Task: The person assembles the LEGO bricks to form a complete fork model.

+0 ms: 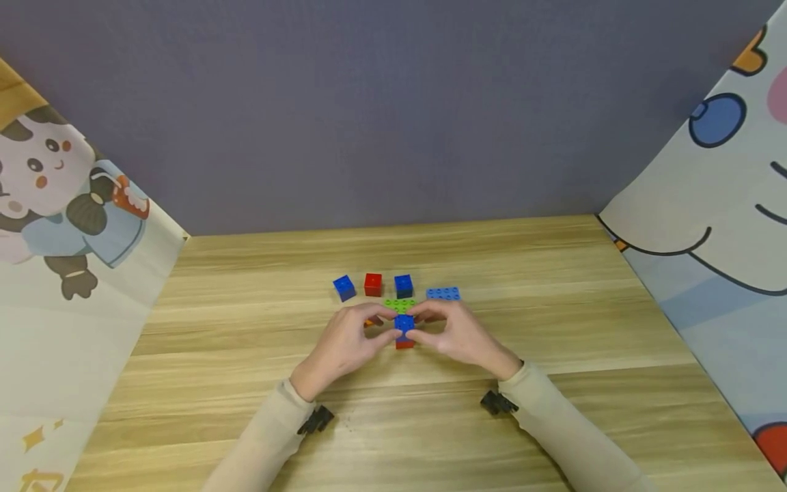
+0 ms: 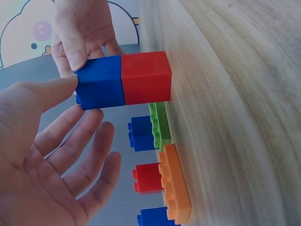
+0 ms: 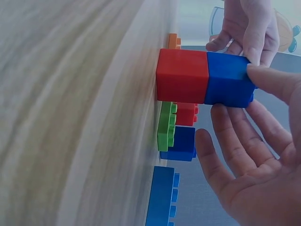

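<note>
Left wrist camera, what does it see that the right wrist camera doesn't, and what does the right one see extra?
Only the left wrist view: a second loose blue block, cut off at the picture's bottom edge.

Only the right wrist view: the long blue brick, also cut off at the bottom.

Both: left hand, right hand, the held blue block on a red block, the green brick, orange brick, loose red block and one loose blue block.

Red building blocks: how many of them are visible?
2: the lower red building block, under the held blue building block, and the back-row red building block, between two blue blocks.
</note>
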### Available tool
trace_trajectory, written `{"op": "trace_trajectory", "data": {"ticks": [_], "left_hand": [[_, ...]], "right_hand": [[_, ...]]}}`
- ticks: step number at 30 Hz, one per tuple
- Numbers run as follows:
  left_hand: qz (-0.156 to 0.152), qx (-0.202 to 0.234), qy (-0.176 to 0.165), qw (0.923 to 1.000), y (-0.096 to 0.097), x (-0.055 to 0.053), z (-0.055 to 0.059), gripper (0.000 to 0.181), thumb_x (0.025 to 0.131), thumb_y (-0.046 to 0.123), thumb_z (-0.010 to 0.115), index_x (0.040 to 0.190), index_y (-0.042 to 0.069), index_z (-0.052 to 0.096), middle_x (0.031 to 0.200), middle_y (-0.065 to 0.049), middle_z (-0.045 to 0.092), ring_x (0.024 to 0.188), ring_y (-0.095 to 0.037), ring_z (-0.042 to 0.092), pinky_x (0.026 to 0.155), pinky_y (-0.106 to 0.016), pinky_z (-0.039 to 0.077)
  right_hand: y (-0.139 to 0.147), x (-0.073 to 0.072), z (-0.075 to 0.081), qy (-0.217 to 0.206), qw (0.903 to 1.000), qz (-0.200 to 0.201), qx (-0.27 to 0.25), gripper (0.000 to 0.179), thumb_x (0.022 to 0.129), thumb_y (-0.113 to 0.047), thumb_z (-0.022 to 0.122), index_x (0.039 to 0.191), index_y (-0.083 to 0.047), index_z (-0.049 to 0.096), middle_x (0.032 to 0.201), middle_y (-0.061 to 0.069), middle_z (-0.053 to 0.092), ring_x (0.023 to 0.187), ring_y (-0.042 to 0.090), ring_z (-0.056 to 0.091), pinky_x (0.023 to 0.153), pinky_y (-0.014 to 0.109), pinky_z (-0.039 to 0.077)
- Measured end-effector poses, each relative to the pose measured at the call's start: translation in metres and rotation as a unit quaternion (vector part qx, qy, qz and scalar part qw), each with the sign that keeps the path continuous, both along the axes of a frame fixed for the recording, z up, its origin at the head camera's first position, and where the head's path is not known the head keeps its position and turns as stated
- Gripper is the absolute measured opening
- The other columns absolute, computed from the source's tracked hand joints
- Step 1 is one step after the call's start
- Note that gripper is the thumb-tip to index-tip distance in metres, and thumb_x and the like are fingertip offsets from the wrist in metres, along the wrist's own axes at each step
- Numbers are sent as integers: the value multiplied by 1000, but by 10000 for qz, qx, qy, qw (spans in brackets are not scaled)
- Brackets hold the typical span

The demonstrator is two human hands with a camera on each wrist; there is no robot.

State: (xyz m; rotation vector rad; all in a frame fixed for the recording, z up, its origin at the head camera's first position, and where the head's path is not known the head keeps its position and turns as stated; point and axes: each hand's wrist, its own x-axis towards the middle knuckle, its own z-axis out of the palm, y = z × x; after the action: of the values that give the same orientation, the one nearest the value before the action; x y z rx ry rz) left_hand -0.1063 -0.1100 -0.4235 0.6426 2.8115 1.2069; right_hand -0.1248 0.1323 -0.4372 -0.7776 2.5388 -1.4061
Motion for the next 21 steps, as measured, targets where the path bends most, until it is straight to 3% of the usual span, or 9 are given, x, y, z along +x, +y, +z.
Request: {"op": "trace_trajectory", "data": {"ticks": [21], "left_hand": [[-198, 113, 62, 9997, -10, -6, -4, 28, 99, 28, 78, 123, 13, 77, 125, -1, 77, 102, -14, 73, 89, -35, 62]], "right_hand": [[1, 0, -3, 74, 10000, 4, -61, 33, 95, -23, 83, 126, -11, 76, 117, 4, 78, 106, 27, 76, 98, 50, 61]]}}
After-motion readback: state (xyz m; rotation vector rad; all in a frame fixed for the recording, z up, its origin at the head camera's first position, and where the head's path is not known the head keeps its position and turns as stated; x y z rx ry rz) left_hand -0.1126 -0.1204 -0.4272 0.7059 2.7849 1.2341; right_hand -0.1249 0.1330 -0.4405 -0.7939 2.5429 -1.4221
